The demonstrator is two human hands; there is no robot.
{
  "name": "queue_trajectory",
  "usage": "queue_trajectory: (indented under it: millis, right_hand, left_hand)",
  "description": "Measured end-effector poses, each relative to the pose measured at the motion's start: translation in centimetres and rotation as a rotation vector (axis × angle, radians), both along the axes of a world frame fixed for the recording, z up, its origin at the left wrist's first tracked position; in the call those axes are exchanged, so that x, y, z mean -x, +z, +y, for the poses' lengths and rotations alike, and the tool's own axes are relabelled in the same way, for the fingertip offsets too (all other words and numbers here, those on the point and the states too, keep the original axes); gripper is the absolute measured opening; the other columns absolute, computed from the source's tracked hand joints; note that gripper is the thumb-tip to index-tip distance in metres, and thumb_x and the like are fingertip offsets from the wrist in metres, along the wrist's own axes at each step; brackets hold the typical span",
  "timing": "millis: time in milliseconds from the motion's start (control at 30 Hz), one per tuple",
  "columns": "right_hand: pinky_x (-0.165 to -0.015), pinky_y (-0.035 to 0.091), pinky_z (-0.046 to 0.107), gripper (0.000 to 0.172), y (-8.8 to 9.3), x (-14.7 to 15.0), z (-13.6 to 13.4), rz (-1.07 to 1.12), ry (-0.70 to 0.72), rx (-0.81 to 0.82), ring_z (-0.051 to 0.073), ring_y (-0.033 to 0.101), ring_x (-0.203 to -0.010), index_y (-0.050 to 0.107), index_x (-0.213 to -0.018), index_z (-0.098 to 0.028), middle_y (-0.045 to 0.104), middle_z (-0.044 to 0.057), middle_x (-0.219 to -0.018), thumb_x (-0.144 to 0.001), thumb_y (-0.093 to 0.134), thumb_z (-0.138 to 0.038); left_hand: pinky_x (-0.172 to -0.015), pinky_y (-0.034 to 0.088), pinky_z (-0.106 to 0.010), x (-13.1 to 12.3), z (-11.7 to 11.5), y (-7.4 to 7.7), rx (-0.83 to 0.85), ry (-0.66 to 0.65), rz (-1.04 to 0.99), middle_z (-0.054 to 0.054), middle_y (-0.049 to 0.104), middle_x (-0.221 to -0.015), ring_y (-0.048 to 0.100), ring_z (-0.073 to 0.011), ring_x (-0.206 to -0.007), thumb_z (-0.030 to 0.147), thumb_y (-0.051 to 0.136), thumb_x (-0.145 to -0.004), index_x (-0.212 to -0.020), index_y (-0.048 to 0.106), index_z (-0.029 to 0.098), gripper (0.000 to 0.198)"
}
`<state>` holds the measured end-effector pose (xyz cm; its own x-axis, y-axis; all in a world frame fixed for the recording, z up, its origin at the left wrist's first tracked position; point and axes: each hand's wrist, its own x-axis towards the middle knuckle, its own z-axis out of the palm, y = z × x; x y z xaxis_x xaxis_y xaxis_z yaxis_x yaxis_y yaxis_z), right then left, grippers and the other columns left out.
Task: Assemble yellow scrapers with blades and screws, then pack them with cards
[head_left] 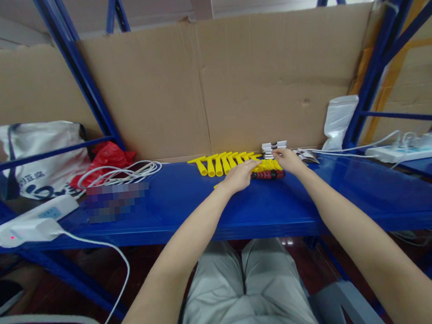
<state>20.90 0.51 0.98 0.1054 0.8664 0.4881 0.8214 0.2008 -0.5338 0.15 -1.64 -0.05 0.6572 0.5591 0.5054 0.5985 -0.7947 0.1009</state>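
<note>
Several yellow tapered plastic pieces (221, 162) lie side by side in a row on the blue metal shelf (189, 205), close to the cardboard backing. My left hand (240, 175) rests on the right end of that row, fingers curled over some yellow pieces. My right hand (289, 160) reaches the same spot, fingers bent on the yellow pieces beside a small stack of white and black cards (273, 147). A red and black handle-like object (267, 175) lies on the shelf between the two hands. What each hand grips is partly hidden.
A cardboard sheet (208, 86) backs the shelf between blue uprights. Left: white power strips (31, 223), coiled white cable (120, 174), red bag (104, 157), white tote bag (43, 153). Right: white plastic bag (340, 119), another power strip (406, 152) with cables.
</note>
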Motion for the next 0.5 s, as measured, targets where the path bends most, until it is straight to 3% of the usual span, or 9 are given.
queue_trajectory:
  millis: [133,267,400,500]
  right_hand:
    - [-0.067,0.050,0.024,0.017,0.6,2.3,-1.4,0.312,0.244,-0.003,0.012,0.062,-0.064,0.066,-0.086,-0.013,0.069,0.005,-0.077,-0.085,0.050,-0.020]
    - [-0.051,0.046,0.019,0.012,0.8,4.1,-2.6,0.538,0.435,0.098,0.008,0.055,-0.048,0.065,-0.087,-0.014,0.064,0.000,-0.062,-0.080,0.056,-0.018]
    - [-0.041,0.036,0.015,0.021,0.7,4.9,-2.9,0.591,0.405,0.161,0.006,0.045,-0.037,0.063,-0.093,-0.013,0.051,-0.007,-0.043,-0.077,0.051,-0.008]
    - [-0.038,0.031,0.015,0.024,0.7,4.8,-2.5,0.667,0.331,0.147,0.005,0.038,-0.033,0.060,-0.095,-0.013,0.049,-0.007,-0.043,-0.076,0.047,-0.006]
  left_hand:
    - [-0.108,0.036,-0.035,0.0,0.2,-0.1,-0.007,0.009,-0.004,-0.007,0.053,-0.136,0.048,-0.0170,-0.126,-0.001,0.038,-0.079,-0.129,0.051,0.017,0.055]
    - [-0.107,0.038,-0.037,0.1,0.5,-0.3,-0.008,0.056,-0.034,-0.008,0.053,-0.136,0.048,-0.0184,-0.126,0.000,0.037,-0.080,-0.129,0.051,0.016,0.054]
    - [-0.107,0.037,-0.039,0.2,0.5,-0.3,-0.005,0.089,-0.026,-0.008,0.051,-0.138,0.045,-0.0202,-0.128,-0.002,0.036,-0.079,-0.130,0.050,0.017,0.057]
    - [-0.107,0.038,-0.040,0.1,0.2,-0.1,0.017,0.108,-0.019,-0.006,0.041,-0.146,0.043,-0.0212,-0.130,-0.002,0.037,-0.078,-0.136,0.044,0.021,0.063]
